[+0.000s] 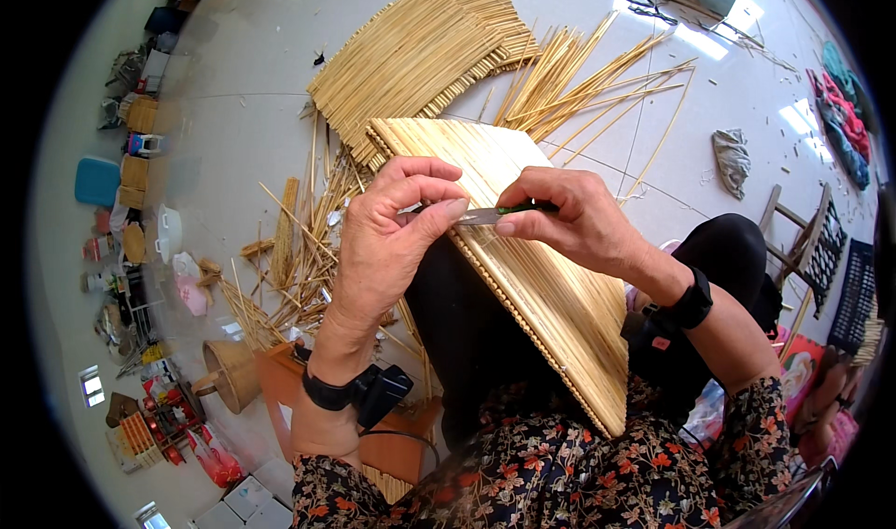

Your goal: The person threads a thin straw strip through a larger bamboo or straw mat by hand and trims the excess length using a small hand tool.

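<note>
Crosswise between the two hands, a small knife [481,216] with a dark, greenish handle lies with its long axis running nearly left to right, handle toward the right hand [571,214] and blade reaching to the left hand [385,235]. The right grip is clamped on the handle, thumb and fingertips set close to where the blade begins, so the knife extends leftward out of that grip. The left thumb and fingers come in at the blade's far end; whether they pinch the blade, a thin sliver or nothing cannot be told, since the thumb covers the spot. Beneath both lies the panel of joined reed stalks [546,272], slanting over the lap from far left to near right, its long axis oblique to the knife and its beaded edge facing down and left. From the right grip, most of the panel spreads below and toward the body; that hand is over its face, while the left hand is beside and partly over its left border. Whether the blade touches the panel is unclear. Beyond the panel's far end, more reed panels [401,62] rest on the floor [252,48], with loose stalks [597,81] fanned out to their right.
</note>
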The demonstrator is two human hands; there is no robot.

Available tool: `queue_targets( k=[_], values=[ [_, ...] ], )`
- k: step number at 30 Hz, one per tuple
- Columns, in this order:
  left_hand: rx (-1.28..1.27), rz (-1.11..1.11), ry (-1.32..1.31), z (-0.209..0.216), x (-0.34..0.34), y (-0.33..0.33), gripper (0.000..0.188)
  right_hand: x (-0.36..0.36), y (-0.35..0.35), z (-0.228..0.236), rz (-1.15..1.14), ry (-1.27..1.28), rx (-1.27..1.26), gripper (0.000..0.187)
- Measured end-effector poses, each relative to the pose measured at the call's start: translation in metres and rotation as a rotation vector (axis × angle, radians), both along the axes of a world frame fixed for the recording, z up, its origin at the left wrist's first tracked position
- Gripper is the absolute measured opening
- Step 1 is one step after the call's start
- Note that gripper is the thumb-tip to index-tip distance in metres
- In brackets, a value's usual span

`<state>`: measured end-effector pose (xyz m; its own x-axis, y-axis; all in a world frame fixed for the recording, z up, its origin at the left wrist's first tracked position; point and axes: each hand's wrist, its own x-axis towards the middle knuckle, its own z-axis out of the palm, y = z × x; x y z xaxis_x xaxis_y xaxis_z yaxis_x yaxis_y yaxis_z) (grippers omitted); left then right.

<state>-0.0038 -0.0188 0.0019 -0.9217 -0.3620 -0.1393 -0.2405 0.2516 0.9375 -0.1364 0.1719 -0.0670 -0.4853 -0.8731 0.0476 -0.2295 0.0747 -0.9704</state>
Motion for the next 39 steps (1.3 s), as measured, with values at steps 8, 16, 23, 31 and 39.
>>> queue_targets(
  k=[8, 16, 23, 31, 39],
  values=[
    [0.013, -0.009, -0.013, -0.002, 0.0, -0.003, 0.009, -0.006, 0.006, -0.002, 0.017, -0.131, 0.03, 0.033],
    [0.035, 0.01, -0.015, 0.002, -0.001, -0.002, 0.011, -0.006, 0.001, 0.006, 0.009, -0.013, 0.045, 0.033],
    [0.362, 0.209, -0.034, 0.007, -0.003, -0.003, 0.01, -0.011, 0.002, -0.009, -0.07, -0.279, -0.145, 0.027],
    [-0.988, 0.205, -0.004, 0.012, 0.022, -0.029, 0.012, -0.064, 0.034, -0.066, -0.453, 0.139, 0.556, 0.032],
    [-0.571, -0.127, 0.028, 0.002, 0.013, 0.017, 0.009, -0.061, 0.084, -0.005, -0.545, 0.173, 0.155, 0.022]
  ],
)
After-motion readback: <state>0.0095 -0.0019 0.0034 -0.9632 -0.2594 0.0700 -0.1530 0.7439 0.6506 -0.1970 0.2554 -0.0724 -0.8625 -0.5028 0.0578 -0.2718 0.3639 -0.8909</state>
